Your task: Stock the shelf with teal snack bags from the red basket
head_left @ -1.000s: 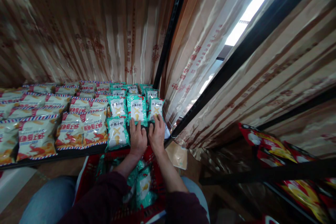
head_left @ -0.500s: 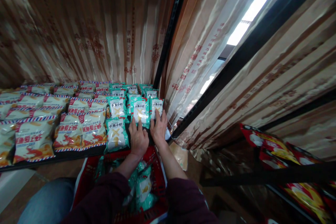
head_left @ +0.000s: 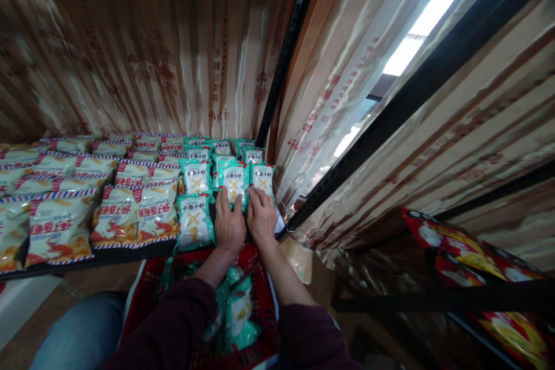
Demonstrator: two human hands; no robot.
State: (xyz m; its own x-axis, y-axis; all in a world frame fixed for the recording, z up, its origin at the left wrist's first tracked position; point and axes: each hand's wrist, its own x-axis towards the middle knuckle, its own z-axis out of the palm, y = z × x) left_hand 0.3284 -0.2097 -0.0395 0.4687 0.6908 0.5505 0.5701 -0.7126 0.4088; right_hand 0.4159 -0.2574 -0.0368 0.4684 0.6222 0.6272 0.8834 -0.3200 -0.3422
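My left hand (head_left: 229,225) rests its outstretched fingers against the lower front of a green-and-white snack bag (head_left: 233,173). Beside it, my right hand (head_left: 262,218) touches the lower part of another green snack bag (head_left: 262,176) with its fingers extended. Neither hand is wrapped around a bag. To the left, a matching front-row bag (head_left: 195,222) leans upright on the dark shelf (head_left: 143,253), and more of the same kind stand in rows behind. A red basket (head_left: 139,295) below my forearms holds several loose green bags (head_left: 239,309), partly hidden by my sleeves.
Rows of white-and-orange snack bags (head_left: 58,228) fill the shelf's left part. Black metal posts (head_left: 299,29) rise at the corner, with hanging curtains (head_left: 173,58) behind. Red-and-yellow packets (head_left: 463,248) sit on a rack at the right. My knee (head_left: 82,329) is beside the basket.
Both hands have drawn slightly down the two bags; the right hand's fingers sit lower, showing more of its bag. The bags look unmoved, and the whole view has shifted slightly.
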